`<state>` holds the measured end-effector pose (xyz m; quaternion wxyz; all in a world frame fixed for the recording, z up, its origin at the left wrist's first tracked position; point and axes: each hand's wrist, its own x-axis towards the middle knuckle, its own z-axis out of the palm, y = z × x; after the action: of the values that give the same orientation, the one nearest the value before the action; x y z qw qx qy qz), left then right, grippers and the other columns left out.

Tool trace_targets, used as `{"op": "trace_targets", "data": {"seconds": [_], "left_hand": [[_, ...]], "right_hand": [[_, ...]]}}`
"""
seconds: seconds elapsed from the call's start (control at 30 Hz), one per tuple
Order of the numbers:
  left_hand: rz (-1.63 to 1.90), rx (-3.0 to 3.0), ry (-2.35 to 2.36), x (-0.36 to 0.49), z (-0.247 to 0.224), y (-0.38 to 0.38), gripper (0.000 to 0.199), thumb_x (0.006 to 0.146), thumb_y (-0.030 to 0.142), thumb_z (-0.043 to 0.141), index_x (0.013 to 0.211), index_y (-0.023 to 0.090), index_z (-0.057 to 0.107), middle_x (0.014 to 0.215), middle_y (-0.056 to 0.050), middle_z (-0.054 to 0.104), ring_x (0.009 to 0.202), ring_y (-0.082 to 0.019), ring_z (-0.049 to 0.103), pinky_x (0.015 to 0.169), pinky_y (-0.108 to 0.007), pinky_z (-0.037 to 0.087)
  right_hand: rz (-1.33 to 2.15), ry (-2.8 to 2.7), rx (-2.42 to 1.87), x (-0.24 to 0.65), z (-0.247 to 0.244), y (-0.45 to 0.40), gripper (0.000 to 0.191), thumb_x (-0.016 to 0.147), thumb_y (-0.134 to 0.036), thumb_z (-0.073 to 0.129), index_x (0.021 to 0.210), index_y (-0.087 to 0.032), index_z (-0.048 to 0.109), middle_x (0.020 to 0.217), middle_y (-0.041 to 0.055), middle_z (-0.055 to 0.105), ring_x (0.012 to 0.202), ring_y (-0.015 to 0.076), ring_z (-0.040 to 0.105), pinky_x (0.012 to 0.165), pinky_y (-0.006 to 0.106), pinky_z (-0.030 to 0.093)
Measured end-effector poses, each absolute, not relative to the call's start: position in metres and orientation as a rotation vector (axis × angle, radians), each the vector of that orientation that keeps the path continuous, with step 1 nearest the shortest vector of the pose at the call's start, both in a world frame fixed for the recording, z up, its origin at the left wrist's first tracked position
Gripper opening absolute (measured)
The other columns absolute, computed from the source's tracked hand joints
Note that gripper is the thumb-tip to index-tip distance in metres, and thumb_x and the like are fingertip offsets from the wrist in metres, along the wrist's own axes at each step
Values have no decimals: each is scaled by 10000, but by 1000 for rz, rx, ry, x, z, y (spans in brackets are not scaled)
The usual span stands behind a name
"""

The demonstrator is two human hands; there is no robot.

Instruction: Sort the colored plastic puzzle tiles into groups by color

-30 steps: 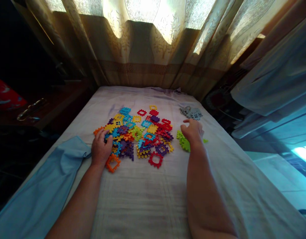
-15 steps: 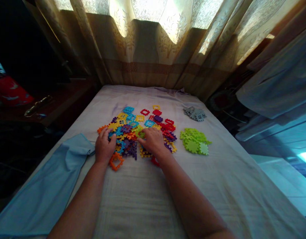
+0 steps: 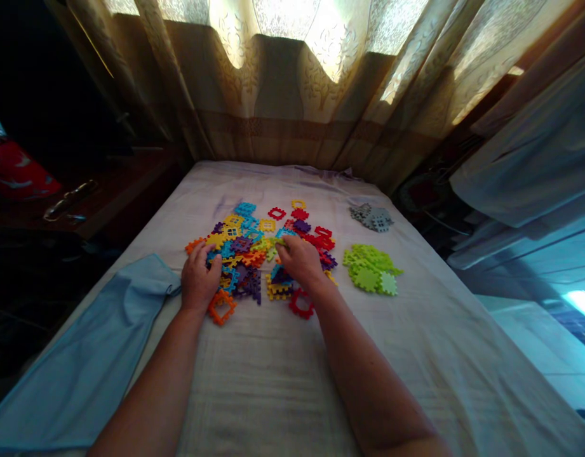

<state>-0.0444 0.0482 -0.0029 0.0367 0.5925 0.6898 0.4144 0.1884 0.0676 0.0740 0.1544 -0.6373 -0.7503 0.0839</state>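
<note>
Over the pile (image 3: 242, 244), my right hand (image 3: 300, 259) pinches a green piece (image 3: 275, 242), probably grip enough for something flat. My left hand (image 3: 199, 279) curls at the pile's edge, perhaps steadying it; holding anything, I can't tell. Green heap (image 3: 368, 261) and grey heap (image 3: 372, 218) sit apart, seemingly by colour.

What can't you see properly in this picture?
In the head view:
- Part of the colourful pile: the right hand covers it.
- How many pieces the green pile has: they overlap.
- All of the red thing: the left edge cuts it off.
- What's in the upper left corner: too dark.
</note>
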Motion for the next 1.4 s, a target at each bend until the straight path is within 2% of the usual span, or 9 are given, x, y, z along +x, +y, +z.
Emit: {"op": "trace_targets", "data": {"seconds": [0.13, 0.27, 0.57, 0.73, 0.8, 0.9, 1.07, 1.2, 1.4], "left_hand": [[1250, 1805, 2122, -45, -2, 48, 426, 864, 426, 459, 1142, 165, 650, 1326, -141, 597, 1252, -282, 543, 1121, -451, 389], [1266, 1807, 2109, -46, -2, 48, 388, 860, 404, 478, 1133, 191, 654, 1305, -122, 609, 1241, -283, 545, 1116, -461, 392], [1257, 1852, 2106, -47, 0, 48, 426, 864, 416, 442, 1133, 161, 651, 1285, -148, 614, 1230, -287, 553, 1102, -456, 405], [1234, 1841, 2114, -47, 0, 48, 434, 860, 425, 446, 1135, 159, 649, 1302, -149, 609, 1240, -287, 551, 1098, -454, 411], [1243, 1837, 2114, -47, 0, 48, 427, 860, 426, 448, 1133, 168, 649, 1300, -144, 611, 1242, -287, 550, 1101, -456, 407], [1257, 1827, 2111, -46, 0, 48, 426, 859, 429, 448, 1128, 169, 652, 1290, -147, 616, 1236, -290, 554, 1102, -464, 405], [1260, 1809, 2110, -46, -2, 48, 402, 857, 411, 466, 1126, 180, 654, 1309, -138, 607, 1251, -291, 540, 1113, -473, 392], [1257, 1808, 2113, -46, -3, 48, 403, 857, 413, 472, 1132, 182, 653, 1322, -132, 603, 1248, -287, 546, 1110, -466, 396], [1268, 1822, 2111, -45, -2, 48, 417, 860, 409, 453, 1123, 158, 658, 1319, -164, 603, 1248, -304, 549, 1089, -481, 419]], "right_hand": [[342, -1880, -1888, 241, 87, 78, 297, 889, -320, 550, 1145, -221, 665, 947, 44, 742, 836, 177, 666, 725, 260, 435], [291, -1561, -2126, 313, 88, 83, 363, 854, -323, 543, 1162, -187, 678, 913, 71, 745, 805, 199, 679, 729, 289, 467], [169, -1241, -2461, 362, 70, 76, 404, 847, -352, 543, 1190, -196, 688, 1101, 139, 719, 1028, 284, 654, 862, 382, 483], [128, -1136, -2493, 361, 71, 72, 516, 837, -372, 583, 1311, -170, 607, 1270, 209, 616, 1164, 343, 583, 937, 493, 459], [45, -1193, -2413, 350, 76, 73, 512, 841, -361, 578, 1314, -167, 604, 1324, 210, 579, 1206, 351, 547, 965, 508, 438], [-5, -1456, -2167, 317, 82, 78, 406, 872, -313, 523, 1226, -172, 662, 1268, 157, 632, 1189, 296, 550, 1004, 449, 417], [150, -2008, -1850, 236, 78, 78, 314, 919, -297, 482, 1104, -221, 724, 1183, 87, 695, 1144, 236, 564, 1019, 374, 394], [159, -2257, -1721, 197, 62, 71, 281, 918, -307, 502, 1063, -261, 738, 1269, 65, 651, 1230, 234, 494, 1039, 387, 373], [216, -2316, -1841, 190, 51, 68, 332, 908, -294, 500, 1161, -301, 715, 1367, 57, 580, 1351, 270, 384, 1067, 447, 346]]}}
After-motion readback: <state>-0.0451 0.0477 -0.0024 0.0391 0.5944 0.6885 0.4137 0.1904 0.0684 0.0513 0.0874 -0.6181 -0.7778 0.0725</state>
